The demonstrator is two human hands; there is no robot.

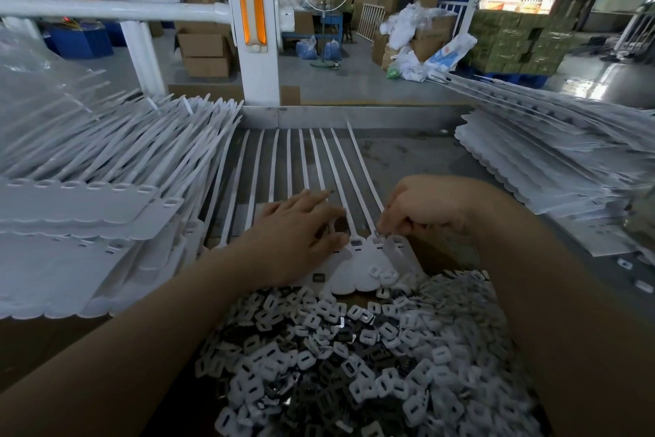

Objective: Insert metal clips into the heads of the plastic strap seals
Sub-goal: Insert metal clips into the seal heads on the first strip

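Observation:
A row of white plastic strap seals lies joined side by side on the metal table, tails fanning away from me. My left hand lies flat on the heads at the left of the row, fingers spread and straight. My right hand has curled fingers pinching a small metal clip at the slot of a seal head near the row's right end. A large heap of metal clips and white caps fills the foreground below my forearms.
Stacked sheets of strap seals stand at the left, and another stack of seals at the right. A white fence post rises behind the table's raised far edge. Cardboard boxes and bags sit on the factory floor beyond.

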